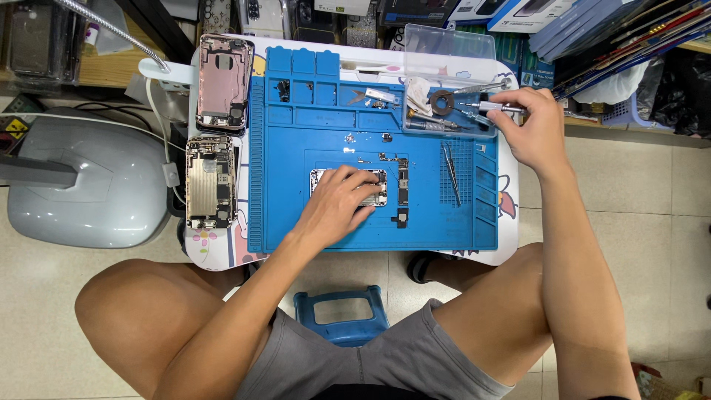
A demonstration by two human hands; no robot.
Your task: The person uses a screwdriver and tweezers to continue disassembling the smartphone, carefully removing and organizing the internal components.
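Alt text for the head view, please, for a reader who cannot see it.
Seen from above, a seated person's left hand presses on an opened phone part on a blue repair mat, while the right hand holds a silver screwdriver over a clear tool tray. Two opened phone bodies lie left of the mat, tweezers on its right.
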